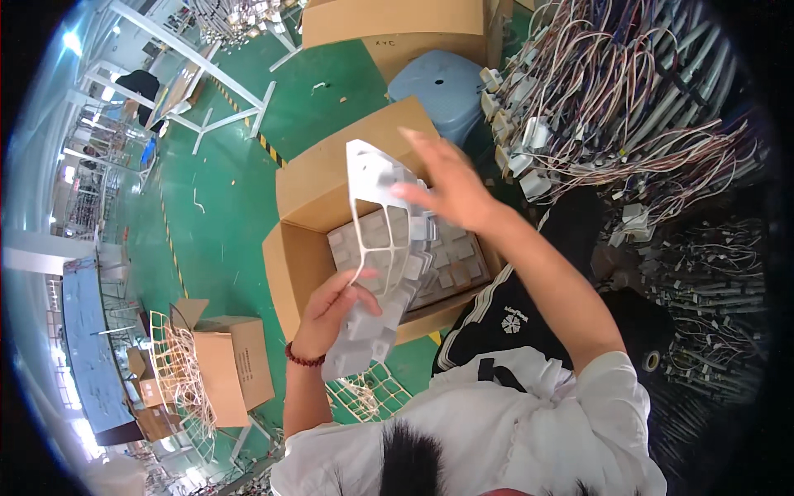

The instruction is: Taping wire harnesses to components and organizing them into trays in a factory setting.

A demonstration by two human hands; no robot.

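Observation:
My left hand (327,314), with a beaded bracelet at the wrist, grips the near left edge of a thin white moulded plastic tray (376,175). The tray is tilted up above an open cardboard box (291,256) and has raised pockets and large openings. At the tray's far right edge is my right hand (453,183), slightly blurred, fingers stretched out and apart. Its thumb overlaps the tray; I cannot tell whether it touches. Inside the box lies a layer of whitish pocketed pieces (455,263), partly hidden by the tray.
A blue plastic stool (438,83) stands beyond the box, near another cardboard box (397,25). Bundled wire harnesses with white connectors (595,107) hang at the right. To the left are a carton (236,364), a netted bundle of white strips (184,372) and white metal frames (186,54).

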